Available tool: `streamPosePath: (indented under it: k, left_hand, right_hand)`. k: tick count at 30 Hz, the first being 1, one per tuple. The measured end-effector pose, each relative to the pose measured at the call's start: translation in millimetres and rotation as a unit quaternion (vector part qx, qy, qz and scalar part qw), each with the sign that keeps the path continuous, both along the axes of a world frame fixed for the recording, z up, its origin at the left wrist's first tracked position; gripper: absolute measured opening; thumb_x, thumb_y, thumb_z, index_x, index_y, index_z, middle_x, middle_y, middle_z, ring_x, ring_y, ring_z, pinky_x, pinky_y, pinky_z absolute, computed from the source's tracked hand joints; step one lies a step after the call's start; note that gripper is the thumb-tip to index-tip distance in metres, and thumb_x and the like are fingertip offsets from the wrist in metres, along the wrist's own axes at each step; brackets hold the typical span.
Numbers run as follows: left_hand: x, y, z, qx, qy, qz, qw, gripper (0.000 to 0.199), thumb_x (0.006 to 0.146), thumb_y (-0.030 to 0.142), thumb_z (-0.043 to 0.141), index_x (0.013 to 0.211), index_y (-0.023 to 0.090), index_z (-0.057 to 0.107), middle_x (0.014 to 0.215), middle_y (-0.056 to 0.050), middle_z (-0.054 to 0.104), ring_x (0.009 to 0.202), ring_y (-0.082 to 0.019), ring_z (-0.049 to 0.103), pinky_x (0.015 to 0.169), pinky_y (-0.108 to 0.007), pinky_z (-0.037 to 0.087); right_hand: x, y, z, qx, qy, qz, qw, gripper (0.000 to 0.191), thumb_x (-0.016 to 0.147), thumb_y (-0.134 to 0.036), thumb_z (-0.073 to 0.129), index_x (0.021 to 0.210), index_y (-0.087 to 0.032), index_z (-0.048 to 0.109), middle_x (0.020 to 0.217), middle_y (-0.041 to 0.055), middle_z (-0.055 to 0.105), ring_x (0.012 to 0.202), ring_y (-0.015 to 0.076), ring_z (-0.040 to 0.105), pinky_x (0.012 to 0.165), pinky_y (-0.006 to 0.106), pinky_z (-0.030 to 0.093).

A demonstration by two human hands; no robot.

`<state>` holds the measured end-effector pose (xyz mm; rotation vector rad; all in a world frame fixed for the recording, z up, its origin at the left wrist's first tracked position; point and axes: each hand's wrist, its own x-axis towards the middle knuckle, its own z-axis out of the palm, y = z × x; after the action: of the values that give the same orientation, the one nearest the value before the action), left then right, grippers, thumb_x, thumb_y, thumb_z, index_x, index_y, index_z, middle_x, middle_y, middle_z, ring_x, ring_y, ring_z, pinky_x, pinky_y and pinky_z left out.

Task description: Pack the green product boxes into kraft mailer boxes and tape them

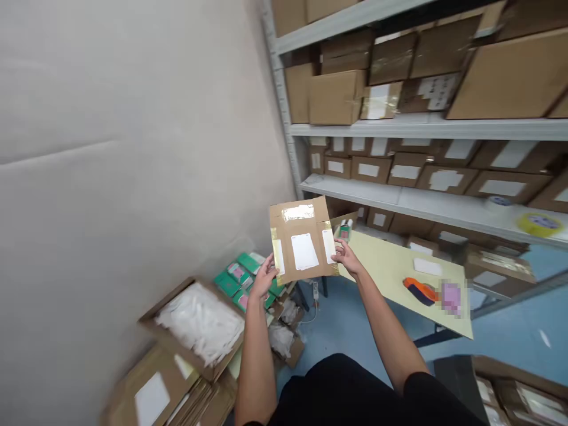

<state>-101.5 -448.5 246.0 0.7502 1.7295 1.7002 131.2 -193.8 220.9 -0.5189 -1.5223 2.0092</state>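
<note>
Metal shelves (399,128) stacked with cardboard boxes (335,97) mark a storeroom.

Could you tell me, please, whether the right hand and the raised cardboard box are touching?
Touching: the head view shows the right hand gripping the cardboard box by its right edge.

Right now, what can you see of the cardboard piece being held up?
The brown cardboard piece is roughly rectangular, with shiny tape near its top and sides, and a central white label. It is held in the air, labelled face toward the viewer, left hand at its left edge, right hand at its right.
</note>
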Motion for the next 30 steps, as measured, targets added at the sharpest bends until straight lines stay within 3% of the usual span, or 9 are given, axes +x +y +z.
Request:
streamPosePath:
  k: [6, 12, 20, 23, 28, 30]
  left_hand:
    - [33, 131, -28.8, -0.024, -0.027, -0.150, 0.988, 0.085, 0.071, 0.029, 0.074, 0.152, 0.020, 0.051, 0.137, -0.011, 0.065, 0.099, -0.019, 0.067, 0.090, -0.032, 0.055]
    - [32, 229, -67.2, -0.052, -0.054, -0.254, 0.964, 0.091, 0.065, 0.021, 0.074, 0.153, 0.023, 0.050, 0.132, -0.011, 0.067, 0.089, -0.015, 0.067, 0.085, -0.029, 0.054]
    - [14, 341, -115.4, -0.089, -0.082, -0.306, 0.944, 0.071, 0.062, 0.013, 0.068, 0.133, 0.019, 0.069, 0.125, -0.011, 0.073, 0.091, -0.017, 0.069, 0.081, -0.029, 0.054]
    - [12, 375, -131.9, -0.085, -0.093, -0.331, 0.935, 0.070, 0.061, 0.010, 0.065, 0.130, 0.019, 0.071, 0.120, -0.010, 0.075, 0.098, -0.021, 0.071, 0.087, -0.031, 0.055]
    - [37, 413, -170.7, -0.160, -0.088, -0.305, 0.935, 0.063, 0.057, 0.003, 0.059, 0.117, 0.016, 0.076, 0.109, -0.011, 0.079, 0.107, -0.028, 0.071, 0.092, -0.037, 0.055]
    - [54, 420, -184.9, -0.195, -0.077, -0.287, 0.935, 0.057, 0.055, 0.001, 0.059, 0.107, 0.016, 0.078, 0.102, -0.010, 0.080, 0.108, -0.030, 0.072, 0.093, -0.039, 0.055]
  right_hand:
    - [84, 65, -35.5, 0.012, -0.045, -0.141, 0.989, 0.072, 0.067, -0.030, 0.077, 0.133, -0.029, 0.049, 0.092, -0.0020, 0.063, 0.081, 0.0191, 0.066, 0.072, 0.032, 0.053]
    - [120, 103, -74.8, -0.019, -0.072, -0.234, 0.969, 0.073, 0.067, -0.031, 0.075, 0.134, -0.029, 0.048, 0.091, -0.0025, 0.062, 0.078, 0.0178, 0.065, 0.072, 0.032, 0.053]
    - [119, 159, -132.3, -0.062, -0.179, -0.347, 0.919, 0.075, 0.060, -0.030, 0.069, 0.132, -0.027, 0.049, 0.077, -0.0089, 0.051, 0.064, 0.0155, 0.059, 0.064, 0.030, 0.051]
    - [111, 171, -160.9, -0.074, -0.234, -0.375, 0.894, 0.079, 0.059, -0.033, 0.065, 0.137, -0.024, 0.050, 0.079, -0.0061, 0.056, 0.067, 0.0194, 0.064, 0.067, 0.035, 0.055]
    - [88, 159, -210.8, -0.070, -0.389, -0.397, 0.828, 0.087, 0.059, -0.031, 0.069, 0.144, -0.022, 0.053, 0.114, 0.0103, 0.070, 0.100, 0.0319, 0.072, 0.091, 0.052, 0.056]
    - [81, 143, -227.9, -0.074, -0.426, -0.352, 0.830, 0.086, 0.061, -0.027, 0.069, 0.146, -0.022, 0.053, 0.124, 0.0134, 0.070, 0.107, 0.0331, 0.073, 0.094, 0.053, 0.056]
